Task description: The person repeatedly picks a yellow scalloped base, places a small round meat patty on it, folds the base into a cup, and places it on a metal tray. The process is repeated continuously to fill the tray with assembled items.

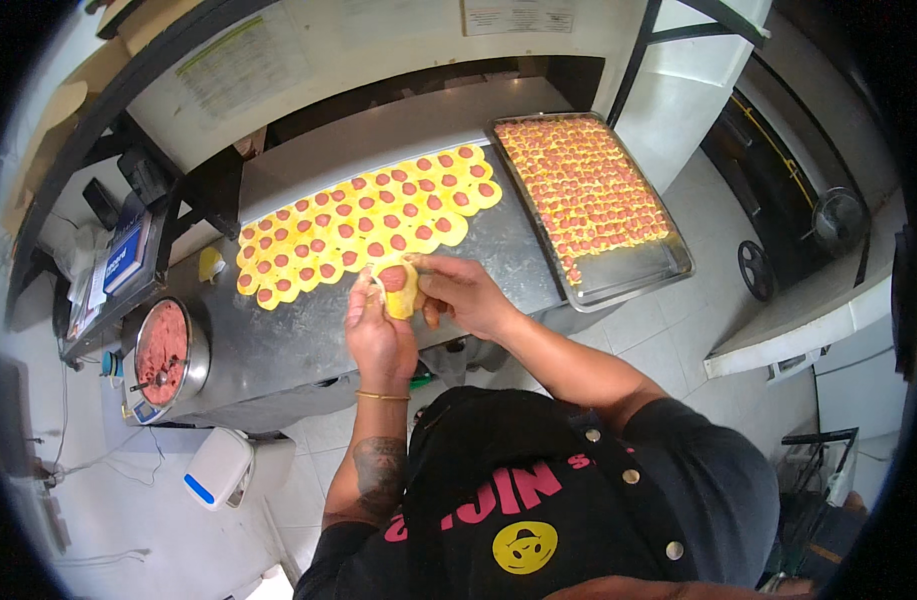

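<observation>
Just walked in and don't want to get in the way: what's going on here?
A person's left hand and right hand together hold one yellow wrapper with a pink dab on it. More wrappers with dabs lie in rows on the table. To the right, a tray is mostly covered with yellow-and-pink pieces. A bowl of pink filling stands at the left.

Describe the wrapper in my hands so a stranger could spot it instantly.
On the grey metal worktop, find the overlapping yellow rounds dotted with pink. By their near edge, between the left hand and right hand, is a yellow wrapper with its own pink dab. Unlike its flat neighbours, it alone is hand-held.
</observation>
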Demonstrator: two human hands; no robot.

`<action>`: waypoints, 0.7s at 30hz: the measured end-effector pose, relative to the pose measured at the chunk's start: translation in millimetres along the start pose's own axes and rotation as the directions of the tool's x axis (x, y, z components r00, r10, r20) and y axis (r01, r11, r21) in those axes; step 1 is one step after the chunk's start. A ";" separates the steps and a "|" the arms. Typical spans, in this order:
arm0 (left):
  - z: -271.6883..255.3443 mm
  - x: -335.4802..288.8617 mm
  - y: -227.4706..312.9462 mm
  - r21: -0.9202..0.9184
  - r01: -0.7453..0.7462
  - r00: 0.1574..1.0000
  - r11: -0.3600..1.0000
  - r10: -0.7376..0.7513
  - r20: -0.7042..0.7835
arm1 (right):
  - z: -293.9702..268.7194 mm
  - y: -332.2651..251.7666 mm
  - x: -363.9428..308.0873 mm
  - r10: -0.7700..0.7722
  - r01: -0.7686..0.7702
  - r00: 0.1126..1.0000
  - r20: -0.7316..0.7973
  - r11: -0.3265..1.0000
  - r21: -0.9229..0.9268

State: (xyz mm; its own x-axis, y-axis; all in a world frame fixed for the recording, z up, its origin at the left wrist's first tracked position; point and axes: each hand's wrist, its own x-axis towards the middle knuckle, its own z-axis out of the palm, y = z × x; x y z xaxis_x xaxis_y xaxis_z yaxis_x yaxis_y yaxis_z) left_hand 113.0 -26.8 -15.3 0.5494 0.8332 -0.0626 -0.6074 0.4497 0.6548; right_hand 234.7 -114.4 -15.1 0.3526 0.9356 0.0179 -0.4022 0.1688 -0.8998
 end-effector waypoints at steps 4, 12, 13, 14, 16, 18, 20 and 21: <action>44.1 -27.0 -39.8 0.094 -0.025 0.994 0.995 0.015 0.104 | -34.7 -25.4 -41.8 -0.114 0.098 0.987 -0.110 0.985 -0.140; 64.2 -65.2 -74.1 0.174 -0.103 0.986 0.979 0.077 0.151 | -67.0 -12.8 -72.5 -0.279 0.268 0.921 -0.272 0.960 -0.078; 58.0 -70.2 -73.9 0.221 -0.102 0.988 0.970 0.072 0.139 | -67.5 -9.6 -70.8 -0.255 0.258 0.926 -0.278 0.966 -0.028; 57.5 -75.7 -75.5 0.228 -0.124 0.988 0.966 0.100 0.116 | -65.9 -7.3 -69.9 -0.227 0.243 0.933 -0.280 0.970 0.023; 60.1 -88.0 -71.2 0.274 -0.195 0.981 0.942 0.185 0.059 | -53.2 -7.0 -69.7 -0.264 0.303 0.927 -0.266 0.946 0.118; 62.1 -100.9 -54.7 0.197 -0.205 0.978 0.959 0.207 0.011 | -41.2 -14.4 -85.8 -0.240 0.255 0.964 -0.117 0.958 0.130; 54.9 -112.3 -33.3 0.149 -0.217 0.975 0.965 0.223 -0.023 | -28.7 -14.9 -95.7 -0.290 0.290 0.956 -0.052 0.957 -0.014; 49.6 -117.6 -26.0 0.143 -0.215 0.974 0.966 0.222 -0.037 | -21.9 -17.1 -98.8 -0.289 0.290 0.957 0.014 0.957 -0.010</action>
State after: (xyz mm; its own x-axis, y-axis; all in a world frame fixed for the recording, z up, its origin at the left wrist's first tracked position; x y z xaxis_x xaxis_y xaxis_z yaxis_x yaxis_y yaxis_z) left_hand 92.7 -152.5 12.4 0.3788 0.9237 0.0567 -0.6229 0.2091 0.7539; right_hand 225.3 -216.6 -11.1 0.4423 0.8509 0.2836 -0.2744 0.4294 -0.8604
